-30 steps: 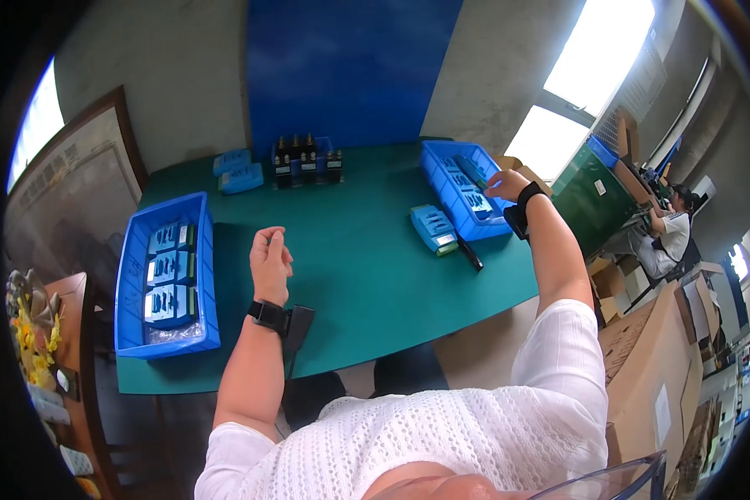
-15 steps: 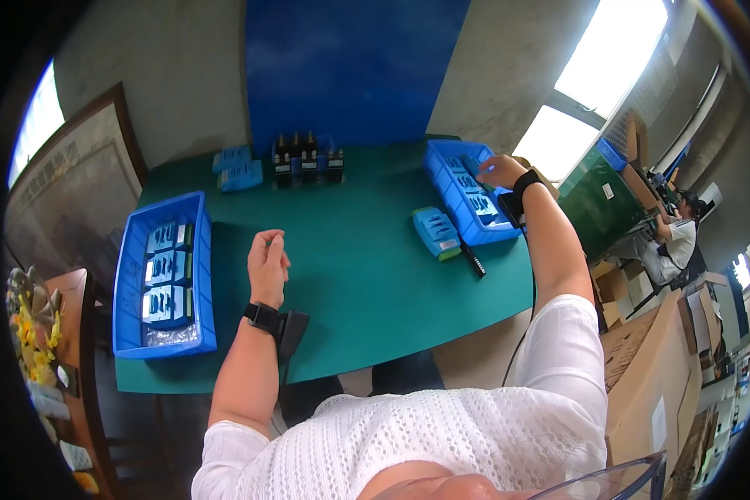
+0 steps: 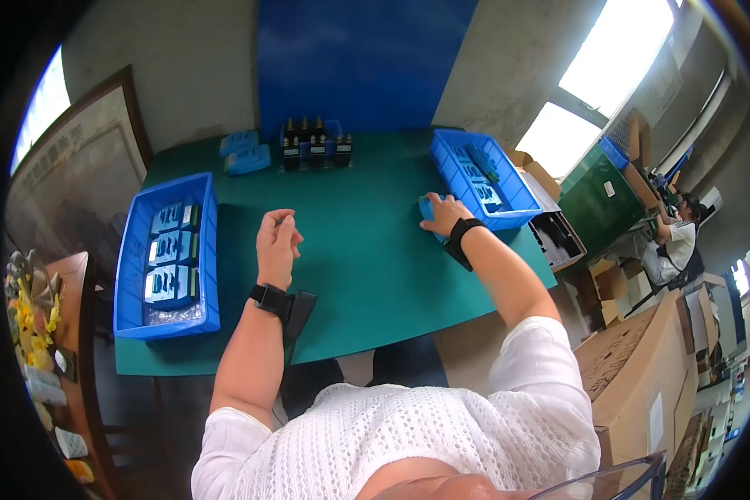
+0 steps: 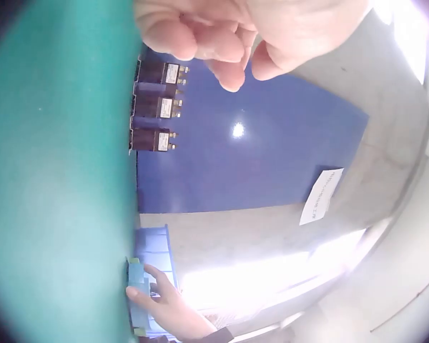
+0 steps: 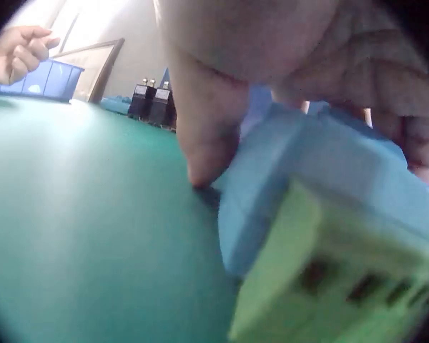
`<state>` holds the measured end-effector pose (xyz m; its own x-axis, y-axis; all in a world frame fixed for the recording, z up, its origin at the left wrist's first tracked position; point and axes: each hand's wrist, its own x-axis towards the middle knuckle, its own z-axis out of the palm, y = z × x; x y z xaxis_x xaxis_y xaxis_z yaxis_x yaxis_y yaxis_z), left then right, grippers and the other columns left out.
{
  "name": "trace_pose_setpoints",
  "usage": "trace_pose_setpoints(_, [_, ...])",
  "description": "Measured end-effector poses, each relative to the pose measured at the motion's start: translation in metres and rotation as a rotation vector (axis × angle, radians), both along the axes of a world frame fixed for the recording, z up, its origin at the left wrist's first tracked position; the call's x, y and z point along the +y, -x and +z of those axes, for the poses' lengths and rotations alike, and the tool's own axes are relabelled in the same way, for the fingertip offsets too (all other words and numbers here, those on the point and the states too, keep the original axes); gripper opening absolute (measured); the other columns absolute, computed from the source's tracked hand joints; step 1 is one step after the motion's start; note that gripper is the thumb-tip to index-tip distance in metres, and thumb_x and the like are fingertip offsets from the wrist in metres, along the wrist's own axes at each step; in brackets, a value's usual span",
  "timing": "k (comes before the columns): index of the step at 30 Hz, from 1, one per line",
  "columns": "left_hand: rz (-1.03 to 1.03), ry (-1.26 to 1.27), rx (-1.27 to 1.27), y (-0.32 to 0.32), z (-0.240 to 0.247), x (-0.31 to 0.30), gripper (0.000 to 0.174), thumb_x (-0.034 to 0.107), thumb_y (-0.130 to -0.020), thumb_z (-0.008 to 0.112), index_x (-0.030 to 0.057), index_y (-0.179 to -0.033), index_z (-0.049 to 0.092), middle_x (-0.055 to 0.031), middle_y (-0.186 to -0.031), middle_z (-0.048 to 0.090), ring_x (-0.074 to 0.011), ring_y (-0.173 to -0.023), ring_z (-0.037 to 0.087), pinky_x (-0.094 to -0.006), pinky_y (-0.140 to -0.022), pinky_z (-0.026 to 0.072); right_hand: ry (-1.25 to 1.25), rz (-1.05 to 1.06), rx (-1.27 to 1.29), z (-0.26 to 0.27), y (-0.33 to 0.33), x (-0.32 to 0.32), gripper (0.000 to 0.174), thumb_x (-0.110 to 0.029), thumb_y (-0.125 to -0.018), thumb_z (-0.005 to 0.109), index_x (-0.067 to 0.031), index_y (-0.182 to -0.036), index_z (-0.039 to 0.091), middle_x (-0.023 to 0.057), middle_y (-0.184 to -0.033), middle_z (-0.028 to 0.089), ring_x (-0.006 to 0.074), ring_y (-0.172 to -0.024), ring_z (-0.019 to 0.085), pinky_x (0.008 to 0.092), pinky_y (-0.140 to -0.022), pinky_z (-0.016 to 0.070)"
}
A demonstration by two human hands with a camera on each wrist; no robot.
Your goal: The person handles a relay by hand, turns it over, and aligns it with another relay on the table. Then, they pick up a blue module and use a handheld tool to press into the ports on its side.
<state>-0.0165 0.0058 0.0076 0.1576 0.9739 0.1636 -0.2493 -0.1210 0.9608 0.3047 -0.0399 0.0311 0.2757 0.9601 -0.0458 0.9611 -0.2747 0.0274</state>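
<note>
My right hand (image 3: 447, 215) grips a light-blue plastic module (image 5: 272, 179) on the table beside the right bin. A green terminal block (image 5: 329, 279) with dark slots runs along the module's near end. In the right wrist view, the thumb lies on one side and fingers reach over the other; from the head, the hand covers most of the module. My left hand (image 3: 277, 248) hovers over the table's left half, fingers loosely curled, holding nothing. The right blue bin (image 3: 512, 218) contains a row of similar modules, with another module (image 3: 483, 162) lying along them.
At the left, a blue bin (image 3: 208, 283) contains three blue modules. Several black blocks with metal studs (image 3: 317, 152) stand at the back, beside two blue modules (image 3: 248, 158). Cardboard boxes (image 3: 633, 358) are to the right, and a person (image 3: 675, 242) sits farther off.
My right hand has left the module inside the right bin and moved down and left onto the module on the table. My left hand stays nearly where it was.
</note>
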Motion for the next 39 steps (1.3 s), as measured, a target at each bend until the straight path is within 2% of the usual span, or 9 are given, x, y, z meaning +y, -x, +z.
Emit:
trace_pose_setpoints(5, [-0.147, 0.063, 0.041, 0.000, 0.004, -0.006, 0.021, 0.015, -0.088, 0.050, 0.0043, -0.106, 0.048, -0.0016, -0.072, 0.054, -0.0058, -0.055, 0.046, -0.0190, -0.046, 0.0381, -0.081, 0.080, 0.053, 0.006, 0.035, -0.016, 0.070, -0.038, -0.068, 0.068, -0.0113, -0.126, 0.040, 0.0244, -0.108, 0.049, 0.0402, -0.096, 0.052, 0.0421, -0.085, 0.0441])
trace_pose_setpoints(7, [-0.202, 0.059, 0.166, -0.003, -0.001, -0.005, 0.027, 0.015, -0.087, 0.051, 0.0045, -0.111, 0.046, -0.0032, -0.081, 0.055, -0.0076, -0.064, 0.051, -0.0203, -0.052, 0.0413, -0.255, 0.325, 0.370, 0.007, 0.061, -0.023, 0.063, -0.040, -0.072, 0.065, -0.0084, -0.123, 0.043, 0.0251, -0.106, 0.051, 0.0399, -0.098, 0.052, 0.0423, -0.085, 0.0434])
trace_pose_setpoints(10, [-0.274, 0.053, 0.285, -0.004, -0.004, -0.009, 0.034, 0.017, -0.085, 0.053, 0.0049, -0.116, 0.044, -0.0054, -0.093, 0.054, -0.0110, -0.077, 0.054, -0.0234, -0.059, 0.0446, -0.284, 0.324, 0.538, 0.029, 0.064, -0.035, 0.053, -0.039, -0.078, 0.060, -0.0057, -0.118, 0.048, 0.0249, -0.105, 0.054, 0.0379, -0.100, 0.052, 0.0422, -0.084, 0.0429])
trace_pose_setpoints(16, [-0.359, 0.069, 0.351, -0.004, 0.002, -0.016, 0.038, 0.017, -0.086, 0.052, 0.0051, -0.120, 0.040, -0.0082, -0.104, 0.051, -0.0130, -0.087, 0.054, -0.0235, -0.063, 0.0461, -0.062, -0.016, -0.086, 0.008, -0.005, -0.079, 0.023, -0.026, -0.077, 0.059, -0.0077, -0.090, 0.060, 0.0168, -0.085, 0.063, 0.0336, -0.084, 0.060, 0.0424, -0.073, 0.0481])
trace_pose_setpoints(22, [-0.470, 0.075, 0.373, -0.005, 0.001, -0.019, 0.040, 0.020, -0.086, 0.052, 0.0042, -0.121, 0.039, -0.0114, -0.107, 0.051, -0.0156, -0.089, 0.054, -0.0260, -0.064, 0.0475, -0.166, -0.065, -0.028, -0.009, -0.020, -0.095, 0.010, -0.009, -0.077, 0.055, -0.0065, -0.085, 0.060, 0.0185, -0.084, 0.062, 0.0347, -0.083, 0.059, 0.0421, -0.073, 0.0474])
trace_pose_setpoints(28, [-0.544, 0.137, 0.360, -0.005, 0.007, -0.023, 0.042, 0.023, -0.088, 0.052, 0.0045, -0.123, 0.038, -0.0133, -0.110, 0.052, -0.0166, -0.090, 0.056, -0.0258, -0.066, 0.0480, -0.177, 0.214, 0.792, 0.002, -0.003, -0.060, 0.018, -0.008, -0.086, 0.049, -0.0057, -0.101, 0.058, 0.0120, -0.088, 0.061, 0.0208, -0.070, 0.058, 0.0301, -0.064, 0.0481])
trace_pose_setpoints(34, [-0.618, 0.224, 0.279, -0.003, 0.004, -0.022, 0.041, 0.025, -0.088, 0.051, 0.0052, -0.122, 0.039, -0.0128, -0.111, 0.052, -0.0160, -0.089, 0.056, -0.0275, -0.069, 0.0479, -0.596, -0.124, 2.221, 0.042, 0.055, -0.020, 0.022, -0.015, -0.091, 0.048, -0.0083, -0.112, 0.053, 0.0064, -0.085, 0.057, 0.0121, -0.065, 0.052, 0.0194, -0.049, 0.0408])
trace_pose_setpoints(37, [-0.627, 0.258, 0.252, -0.003, 0.008, -0.023, 0.041, 0.025, -0.088, 0.051, 0.0053, -0.122, 0.039, -0.0122, -0.111, 0.052, -0.0156, -0.090, 0.055, -0.0280, -0.071, 0.0476, -0.427, -0.011, 2.582, 0.015, 0.050, -0.003, 0.021, -0.018, -0.091, 0.049, -0.0102, -0.111, 0.052, 0.0056, -0.082, 0.055, 0.0114, -0.063, 0.049, 0.0174, -0.047, 0.0379])
trace_pose_setpoints(39, [-0.640, 0.267, 0.235, -0.003, 0.011, -0.025, 0.041, 0.025, -0.088, 0.051, 0.0054, -0.122, 0.039, -0.0118, -0.111, 0.052, -0.0152, -0.090, 0.055, -0.0280, -0.071, 0.0474, -0.443, 0.049, 2.545, -0.004, 0.050, 0.004, 0.019, -0.017, -0.090, 0.050, -0.0114, -0.108, 0.051, 0.0016, -0.074, 0.049, 0.0094, -0.059, 0.043, 0.0171, -0.046, 0.0357])
